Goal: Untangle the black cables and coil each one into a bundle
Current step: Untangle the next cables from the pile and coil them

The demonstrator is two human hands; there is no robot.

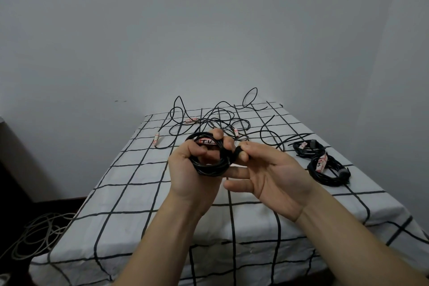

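Head view: left hand (pixel 185 169) grips the coil (pixel 209 168) above the table's (pixel 139 193) middle, fingers curled through the loops. The right hand (pixel 274 174) pinches the tail (pixel 237 154) between thumb and forefinger, other fingers spread. Best, I judge, to wrap the tail snug across the loops with the left clamping them flat, then tuck the end so it can't spring. Tangle (pixel 209 121) lies at the table's far end, far bundle (pixel 306 148) and near bundle (pixel 328 170) at its right edge; no container in view, both lie loose on the cloth.
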